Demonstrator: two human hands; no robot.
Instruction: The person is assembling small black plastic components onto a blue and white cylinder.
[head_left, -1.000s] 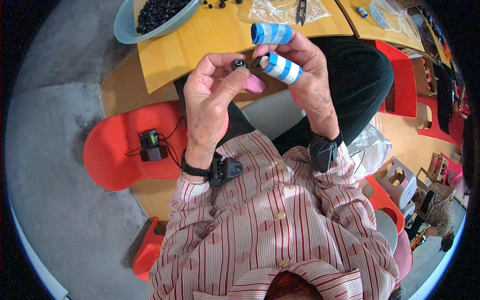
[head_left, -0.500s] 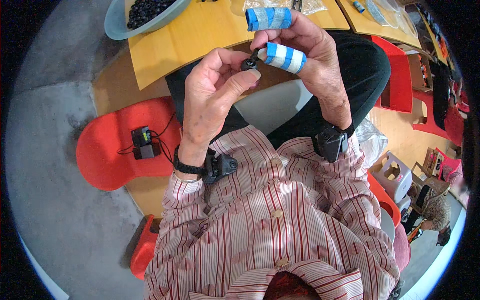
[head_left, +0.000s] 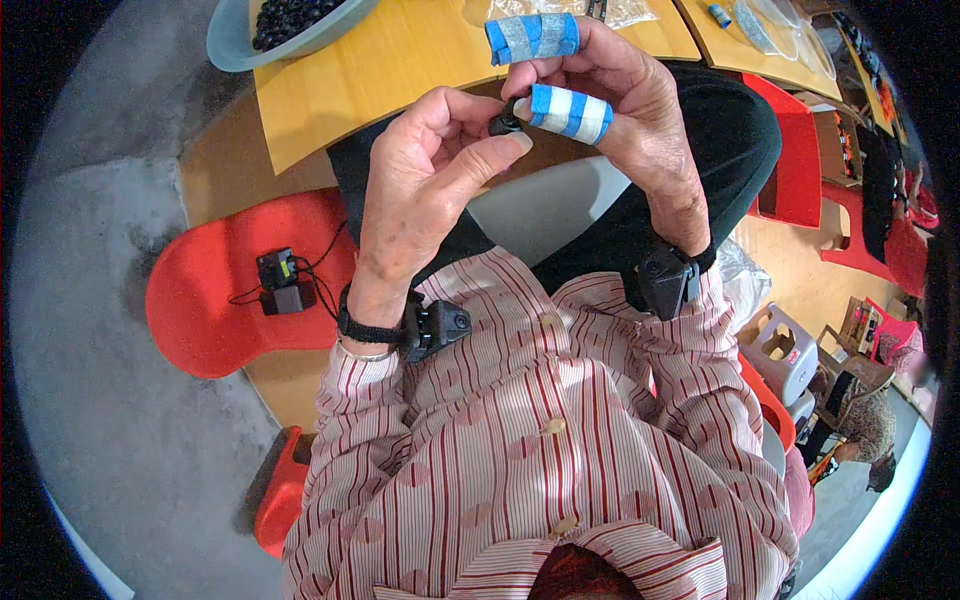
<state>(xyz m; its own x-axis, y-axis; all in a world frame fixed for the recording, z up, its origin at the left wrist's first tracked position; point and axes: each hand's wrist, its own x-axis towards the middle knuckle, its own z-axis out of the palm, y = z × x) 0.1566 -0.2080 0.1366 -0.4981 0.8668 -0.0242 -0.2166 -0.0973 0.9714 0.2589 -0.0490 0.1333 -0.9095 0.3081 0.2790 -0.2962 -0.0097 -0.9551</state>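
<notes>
A small black rounded part (head_left: 505, 121) is held up between my two hands, just off the near edge of the wooden table. The thumb and fingers of my left hand (head_left: 425, 165) pinch it from the left. From the right, my right hand (head_left: 630, 110) closes on it with thumb and forefinger; both carry blue-and-white tape wraps, the thumb wrap (head_left: 570, 114) and the finger wrap (head_left: 532, 38). The fingertips partly cover the part, so its exact kind is unclear. Each wrist wears a black strapped device.
The yellow wooden table (head_left: 350, 95) bears a pale blue bowl (head_left: 232, 50) of small black pieces and a clear plastic bag (head_left: 630, 10). At left, a red chair (head_left: 200, 310) holds a black boxy device (head_left: 285, 280) with cables. Red seats, a grey stool (head_left: 780, 352) and another person (head_left: 868, 425) are on the right.
The black part has turned between my fingers; its round end with a light ring no longer faces up. My left hand has shifted slightly upward, while my right hand stays nearly in place.
</notes>
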